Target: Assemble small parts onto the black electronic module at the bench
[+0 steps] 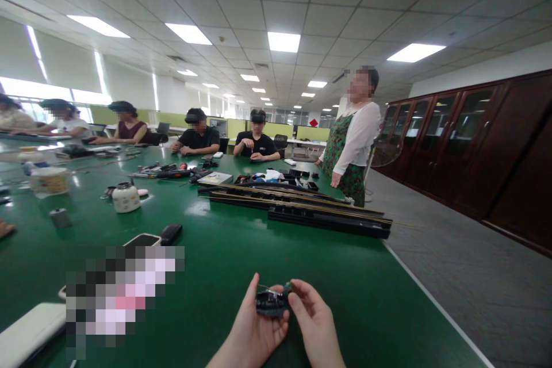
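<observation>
Near the table's front edge, my left hand [255, 326] holds a small black device [271, 303] in its palm, with the fingers curled under it and the thumb raised at its left side. The device shows a shiny part and a thin wire along its top. My right hand [311, 316] pinches a small greenish part [288, 287] between thumb and forefinger at the device's upper right corner. Whether that part is joined to the device cannot be made out.
Long black rails [328, 219] with thin brass-coloured rods lie across the green table [207, 282]. A white jar [126, 198], a grey cylinder [60, 218] and a black object [171, 234] are to the left. Several people sit beyond; one person [353, 138] stands at the right.
</observation>
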### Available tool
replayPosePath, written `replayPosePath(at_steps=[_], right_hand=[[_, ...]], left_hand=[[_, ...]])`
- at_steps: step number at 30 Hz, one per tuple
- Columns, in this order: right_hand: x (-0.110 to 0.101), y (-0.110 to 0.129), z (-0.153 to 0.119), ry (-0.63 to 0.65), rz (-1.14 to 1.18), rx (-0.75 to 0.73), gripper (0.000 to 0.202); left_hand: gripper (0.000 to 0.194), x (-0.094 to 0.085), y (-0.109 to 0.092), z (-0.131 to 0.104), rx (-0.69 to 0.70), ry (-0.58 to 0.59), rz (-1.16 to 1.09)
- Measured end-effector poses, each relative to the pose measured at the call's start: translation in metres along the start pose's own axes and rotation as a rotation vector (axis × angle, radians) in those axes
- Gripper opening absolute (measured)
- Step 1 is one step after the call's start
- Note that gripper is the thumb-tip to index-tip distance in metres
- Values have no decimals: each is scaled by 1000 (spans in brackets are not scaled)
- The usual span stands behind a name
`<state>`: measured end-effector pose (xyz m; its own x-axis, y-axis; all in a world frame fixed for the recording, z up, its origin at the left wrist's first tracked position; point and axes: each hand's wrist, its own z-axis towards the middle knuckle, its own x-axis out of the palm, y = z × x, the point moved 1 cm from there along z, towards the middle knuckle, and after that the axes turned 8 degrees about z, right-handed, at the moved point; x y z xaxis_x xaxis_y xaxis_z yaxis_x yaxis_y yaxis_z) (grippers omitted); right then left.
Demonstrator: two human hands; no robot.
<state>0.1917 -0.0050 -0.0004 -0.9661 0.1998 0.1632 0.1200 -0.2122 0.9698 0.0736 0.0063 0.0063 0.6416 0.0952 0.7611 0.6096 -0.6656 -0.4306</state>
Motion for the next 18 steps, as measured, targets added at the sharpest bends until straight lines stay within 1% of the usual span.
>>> replayPosePath(at_steps=[1, 4, 6, 7, 10, 12, 15, 18], right_hand=[[1, 2, -2, 38, -78, -27, 29], [3, 9, -8, 138, -249, -232, 19], [5, 14, -10, 191, -329, -328, 17], [6, 16, -10, 224, -377, -354, 17], [9, 21, -10, 332, -540, -355, 19], [10, 23, -9, 366, -612, -323, 21], [10, 23, -8, 360, -630, -279, 25], [9, 21, -8, 348, -593, -253, 28]], left_hand=[[37, 0, 0, 0, 3, 9, -7], [37, 0, 2, 1, 7, 37, -10], [37, 0, 2, 2, 11, 47, -7], [37, 0, 3, 3, 17, 51, -11], [36, -1, 4, 4, 30, 45, -41], [35, 0, 4, 4, 37, 29, -68], [34, 2, 4, 3, 46, 17, -102], [35, 2, 4, 2, 47, 38, -91]])
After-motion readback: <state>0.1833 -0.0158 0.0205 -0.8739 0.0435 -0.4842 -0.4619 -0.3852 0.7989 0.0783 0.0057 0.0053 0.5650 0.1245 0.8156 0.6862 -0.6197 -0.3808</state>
